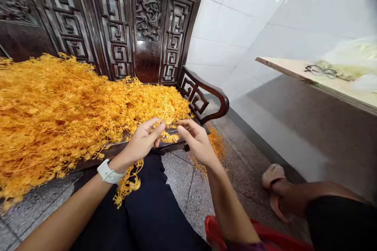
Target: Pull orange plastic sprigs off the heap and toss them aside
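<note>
A big heap of orange plastic sprigs (59,110) covers the seat of a dark carved wooden bench (147,27). My left hand (144,139), with a white watch on the wrist, pinches an orange sprig (169,137) at the heap's near edge. My right hand (196,139) holds the same sprig from the right, its fingers curled toward the left hand. More orange strands (128,184) hang over my dark trouser leg.
The bench armrest (206,94) curves just behind my hands. Loose orange bits (218,145) lie on the speckled floor. Another person's bare leg and sandalled foot (273,188) stretch in from the right. A red stool (265,237) is under me. Spectacles (321,71) rest on a ledge.
</note>
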Demonstrator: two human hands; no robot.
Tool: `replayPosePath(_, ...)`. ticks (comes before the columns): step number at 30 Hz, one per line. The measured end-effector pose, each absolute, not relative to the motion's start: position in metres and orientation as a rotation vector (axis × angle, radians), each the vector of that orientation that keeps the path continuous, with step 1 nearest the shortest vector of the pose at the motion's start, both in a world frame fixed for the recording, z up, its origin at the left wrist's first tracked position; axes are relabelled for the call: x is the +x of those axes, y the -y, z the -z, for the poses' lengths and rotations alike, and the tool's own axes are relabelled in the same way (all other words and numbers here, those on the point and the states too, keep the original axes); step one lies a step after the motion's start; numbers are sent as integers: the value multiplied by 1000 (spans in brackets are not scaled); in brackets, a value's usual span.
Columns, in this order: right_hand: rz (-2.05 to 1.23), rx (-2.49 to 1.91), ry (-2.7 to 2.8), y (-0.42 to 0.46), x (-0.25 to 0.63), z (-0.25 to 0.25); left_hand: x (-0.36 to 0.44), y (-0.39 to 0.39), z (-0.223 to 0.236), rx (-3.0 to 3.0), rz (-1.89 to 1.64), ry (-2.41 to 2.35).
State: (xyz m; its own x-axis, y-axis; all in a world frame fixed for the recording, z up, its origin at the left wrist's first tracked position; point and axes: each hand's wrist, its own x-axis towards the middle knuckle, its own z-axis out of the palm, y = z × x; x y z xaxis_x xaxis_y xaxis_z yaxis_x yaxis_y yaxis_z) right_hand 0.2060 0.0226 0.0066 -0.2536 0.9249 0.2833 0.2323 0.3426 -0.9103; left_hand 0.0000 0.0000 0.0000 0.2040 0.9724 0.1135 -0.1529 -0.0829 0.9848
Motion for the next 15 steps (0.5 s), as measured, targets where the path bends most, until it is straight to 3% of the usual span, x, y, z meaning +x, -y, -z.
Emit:
replayPosePath(7, -1067, -967, 1812, -12, 212, 3, -8, -12, -5, 1002, -1466, -825)
replayPosePath(15, -586, -846, 1494, -17, 214, 11, -20, -6, -14, 789, -1297, -633)
